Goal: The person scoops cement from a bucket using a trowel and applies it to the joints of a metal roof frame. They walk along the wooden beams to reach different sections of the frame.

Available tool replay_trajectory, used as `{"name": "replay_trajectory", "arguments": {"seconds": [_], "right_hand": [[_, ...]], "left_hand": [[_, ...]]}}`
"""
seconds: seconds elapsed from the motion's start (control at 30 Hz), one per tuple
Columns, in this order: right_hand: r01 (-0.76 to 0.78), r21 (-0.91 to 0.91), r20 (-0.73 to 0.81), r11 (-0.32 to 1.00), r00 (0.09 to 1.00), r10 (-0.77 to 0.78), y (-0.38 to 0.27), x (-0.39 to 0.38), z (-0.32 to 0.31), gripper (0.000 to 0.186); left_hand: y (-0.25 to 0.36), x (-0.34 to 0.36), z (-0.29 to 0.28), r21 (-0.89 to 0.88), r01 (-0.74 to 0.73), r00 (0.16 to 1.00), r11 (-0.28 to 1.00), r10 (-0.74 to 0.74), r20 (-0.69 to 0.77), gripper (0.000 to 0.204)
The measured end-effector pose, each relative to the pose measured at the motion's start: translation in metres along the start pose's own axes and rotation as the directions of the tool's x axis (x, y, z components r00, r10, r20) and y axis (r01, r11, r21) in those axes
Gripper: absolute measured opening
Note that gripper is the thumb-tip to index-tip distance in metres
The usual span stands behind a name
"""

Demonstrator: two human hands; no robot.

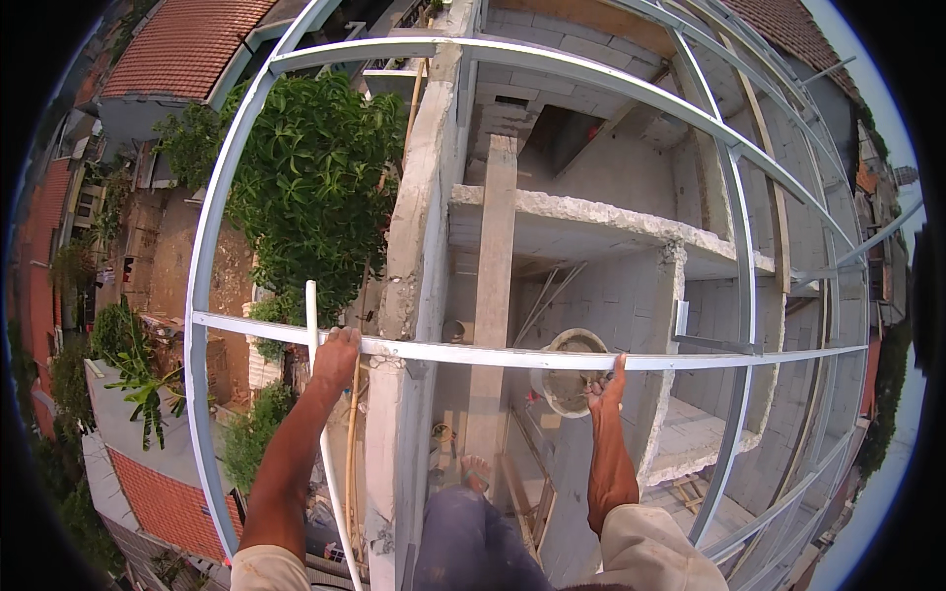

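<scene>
My left hand (338, 355) is closed over a horizontal silver metal beam (493, 356), just right of a white pole (323, 453) that runs upright in the picture. Farther right along that beam, my right hand (606, 384) grips it, thumb up at its edge and fingers curled beneath. Behind the right hand, lower down, is a round grey bucket (560, 384); whether my fingers touch it I cannot tell. My bare foot (475, 471) shows below between my arms, near a wooden plank (498, 246).
More metal framing (729, 207) spans unfinished block rooms with rough wall tops (591, 212) and a long drop below. A concrete wall top (414, 236) runs along the left. Beyond it are a leafy tree (305, 177), a dirt yard (222, 266) and tiled roofs (168, 49).
</scene>
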State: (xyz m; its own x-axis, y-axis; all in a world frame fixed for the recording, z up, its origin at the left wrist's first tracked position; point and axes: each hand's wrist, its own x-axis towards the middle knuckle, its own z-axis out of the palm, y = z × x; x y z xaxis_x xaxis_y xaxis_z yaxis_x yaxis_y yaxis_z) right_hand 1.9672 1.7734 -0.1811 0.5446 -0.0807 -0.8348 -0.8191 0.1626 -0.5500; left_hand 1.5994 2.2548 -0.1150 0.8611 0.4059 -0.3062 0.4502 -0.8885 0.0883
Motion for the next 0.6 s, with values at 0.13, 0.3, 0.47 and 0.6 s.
{"name": "replay_trajectory", "arguments": {"seconds": [0.13,0.3,0.47,0.6], "right_hand": [[0.014,0.091,0.01,0.996,1.0,-0.015,0.005,-0.003,0.008,0.098],[0.059,0.113,-0.007,0.992,0.998,-0.059,0.001,-0.006,0.014,0.088],[0.018,0.062,-0.173,0.998,0.985,-0.007,0.005,0.001,0.007,0.087],[-0.013,0.054,-0.174,0.998,0.985,0.023,0.005,-0.011,0.007,0.099]], "left_hand": [[0.002,-0.003,-0.012,0.01,0.022,1.0,1.0,-0.022,0.016,0.044],[0.002,-0.002,-0.015,-0.021,0.015,1.0,1.0,-0.014,0.018,0.041],[-0.002,-0.002,-0.005,0.026,0.009,1.0,1.0,-0.01,0.008,0.042],[0.007,0.003,-0.017,0.045,0.041,0.994,0.998,-0.045,0.095,0.04]]}}
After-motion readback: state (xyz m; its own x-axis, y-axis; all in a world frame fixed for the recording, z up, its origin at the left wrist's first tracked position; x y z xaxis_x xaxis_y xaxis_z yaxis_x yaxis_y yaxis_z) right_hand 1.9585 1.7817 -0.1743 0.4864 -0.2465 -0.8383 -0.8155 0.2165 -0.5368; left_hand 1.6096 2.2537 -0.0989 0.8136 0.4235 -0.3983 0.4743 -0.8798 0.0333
